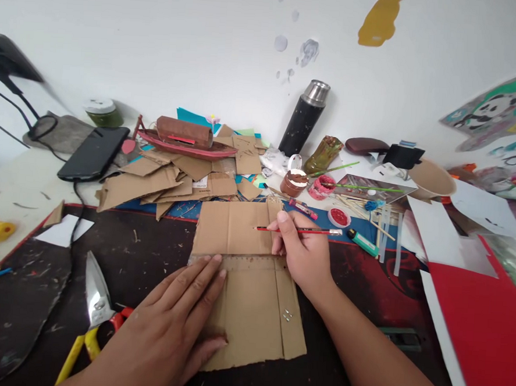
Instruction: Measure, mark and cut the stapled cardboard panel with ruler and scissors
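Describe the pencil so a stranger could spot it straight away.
Find the large cardboard sheet on the dark work surface. The right hand at its right edge holds the pencil, tip pointing left. Red and dark with a silvery end, it is held, unlike the thin green sticks beyond.

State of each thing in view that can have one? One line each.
Red-and-black pencil: gripped in right hand
Brown cardboard sheet: flat, under left hand
Clear plastic ruler: lying across the cardboard
Yellow-and-red-handled metal scissors: blades look closed
Black cylindrical metal-topped flask: capped
Small brown paint jar: open
Small pink paint jar: open
Squat green jar, white lid: closed
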